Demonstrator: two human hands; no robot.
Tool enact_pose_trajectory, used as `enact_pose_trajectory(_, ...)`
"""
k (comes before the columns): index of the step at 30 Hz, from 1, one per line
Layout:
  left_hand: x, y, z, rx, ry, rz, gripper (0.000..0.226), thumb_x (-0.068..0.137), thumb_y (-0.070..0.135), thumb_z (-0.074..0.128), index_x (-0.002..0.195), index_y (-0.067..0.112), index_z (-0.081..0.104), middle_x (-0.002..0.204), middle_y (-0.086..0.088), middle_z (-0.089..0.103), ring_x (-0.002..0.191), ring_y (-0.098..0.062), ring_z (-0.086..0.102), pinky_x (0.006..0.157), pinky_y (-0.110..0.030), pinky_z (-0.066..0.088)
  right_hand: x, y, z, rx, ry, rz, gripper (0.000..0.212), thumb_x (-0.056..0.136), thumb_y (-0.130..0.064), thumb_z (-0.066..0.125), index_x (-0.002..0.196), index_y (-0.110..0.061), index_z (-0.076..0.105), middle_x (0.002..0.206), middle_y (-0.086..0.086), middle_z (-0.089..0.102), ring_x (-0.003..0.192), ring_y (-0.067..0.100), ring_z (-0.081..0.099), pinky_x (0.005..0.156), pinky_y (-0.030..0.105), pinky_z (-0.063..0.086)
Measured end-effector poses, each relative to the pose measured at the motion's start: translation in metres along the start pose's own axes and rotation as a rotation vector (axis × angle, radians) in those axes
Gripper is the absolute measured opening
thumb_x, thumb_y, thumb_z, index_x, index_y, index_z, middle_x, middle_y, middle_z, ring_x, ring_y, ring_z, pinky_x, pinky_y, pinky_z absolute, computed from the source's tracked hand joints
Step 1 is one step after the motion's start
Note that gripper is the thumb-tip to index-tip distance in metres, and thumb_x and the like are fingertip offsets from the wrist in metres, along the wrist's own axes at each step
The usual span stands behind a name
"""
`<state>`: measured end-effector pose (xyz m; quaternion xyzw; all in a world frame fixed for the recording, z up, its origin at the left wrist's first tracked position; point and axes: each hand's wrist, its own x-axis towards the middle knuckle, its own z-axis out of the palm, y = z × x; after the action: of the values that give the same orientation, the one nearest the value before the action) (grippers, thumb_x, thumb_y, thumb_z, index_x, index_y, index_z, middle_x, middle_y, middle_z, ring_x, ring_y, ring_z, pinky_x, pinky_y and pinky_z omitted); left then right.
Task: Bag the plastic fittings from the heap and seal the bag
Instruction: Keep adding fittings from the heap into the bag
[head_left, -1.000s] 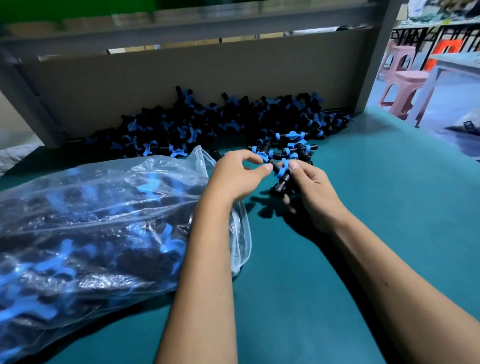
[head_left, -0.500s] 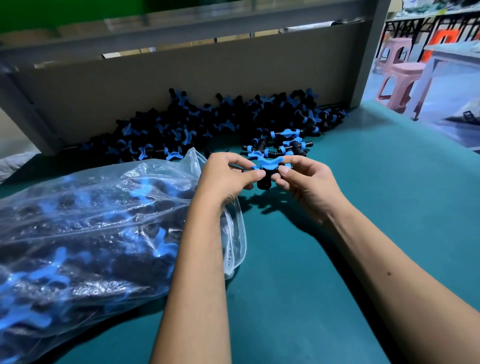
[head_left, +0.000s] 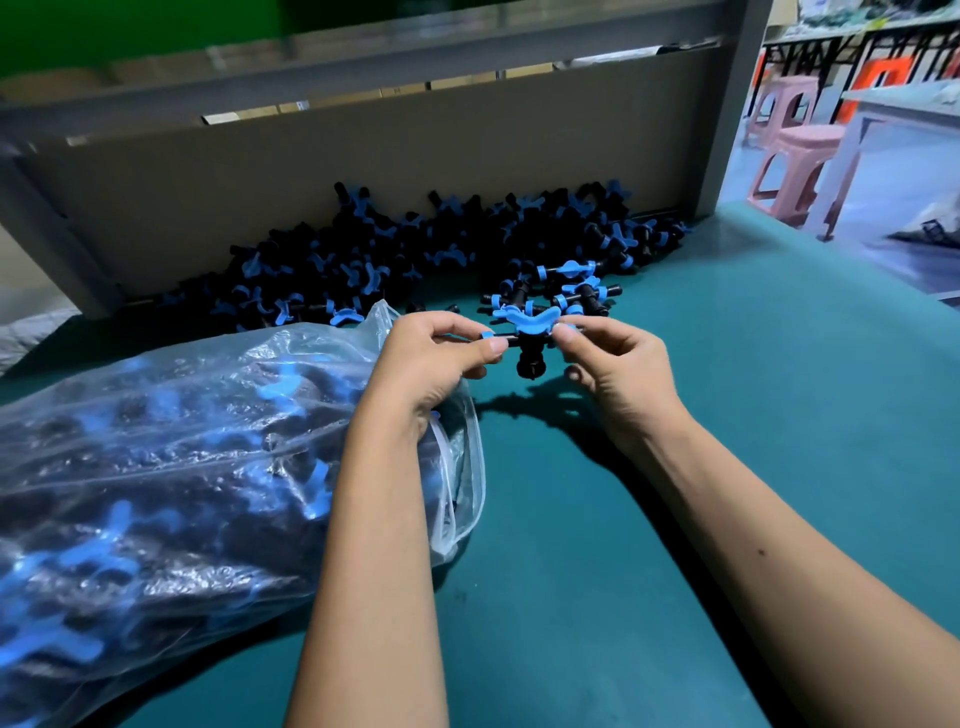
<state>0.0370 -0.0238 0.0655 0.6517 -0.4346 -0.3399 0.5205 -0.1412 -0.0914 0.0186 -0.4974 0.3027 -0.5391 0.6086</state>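
A black fitting with a blue wing handle (head_left: 530, 332) hangs above the green table, held level between both hands. My left hand (head_left: 434, 358) pinches its left stub, and my right hand (head_left: 613, 364) pinches its right end. Behind them a heap of black and blue fittings (head_left: 415, 254) lies against the back board, with a few loose ones (head_left: 566, 291) in front. A clear plastic bag (head_left: 208, 457), stuffed with fittings, lies at the left under my left forearm, its mouth (head_left: 462, 467) facing right and unsealed.
The green table top (head_left: 675, 519) stretches to the right and front. A brown back board in a grey frame (head_left: 363, 156) closes the far side. Pink stools (head_left: 789, 156) and another table stand beyond the right edge.
Both hands have lifted one fitting off the small loose group and drawn it nearer, turning it level with the blue handle on top. The bag has not moved.
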Motion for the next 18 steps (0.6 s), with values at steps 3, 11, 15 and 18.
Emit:
enact_pose_trajectory(3,0.000,0.003,-0.003,-0.029,0.031,0.010,0.013,0.080,0.010,0.086,0.089,0.009,0.076,0.074,-0.003,0.076,0.053,-0.006,0.060,0.047,-0.012,0.040,0.002,-0.003,-0.006,0.049,0.059,-0.001,0.026,0.062,-0.033,0.088,0.082,-0.019,0.081,0.082,0.004,0.075,0.075,0.015,0.062,0.061,0.023,0.049)
enact_pose_trajectory(11,-0.005,0.005,-0.001,0.060,-0.106,0.014,0.018,0.077,0.012,0.089,0.086,0.010,0.074,0.062,0.003,0.071,0.052,-0.005,0.063,0.049,-0.010,0.043,-0.005,0.002,0.005,-0.077,-0.152,-0.056,0.025,0.067,-0.023,0.090,0.082,-0.013,0.072,0.078,0.006,0.076,0.065,0.012,0.066,0.059,0.022,0.052)
enact_pose_trajectory(15,-0.005,0.006,-0.004,0.002,-0.052,-0.036,0.019,0.078,0.018,0.089,0.085,0.012,0.072,0.078,-0.005,0.078,0.060,-0.010,0.063,0.054,-0.018,0.041,-0.001,0.003,0.003,0.024,-0.051,-0.047,0.017,0.070,-0.027,0.087,0.081,-0.018,0.078,0.076,0.000,0.073,0.066,0.009,0.062,0.060,0.020,0.051)
enact_pose_trajectory(18,-0.004,0.007,-0.002,-0.056,-0.024,-0.060,0.018,0.079,0.019,0.087,0.082,0.014,0.070,0.078,-0.005,0.079,0.058,-0.009,0.061,0.056,-0.022,0.038,0.004,0.003,-0.002,0.098,0.083,-0.032,0.018,0.070,-0.031,0.086,0.082,-0.018,0.078,0.077,0.002,0.071,0.071,0.015,0.061,0.063,0.021,0.052)
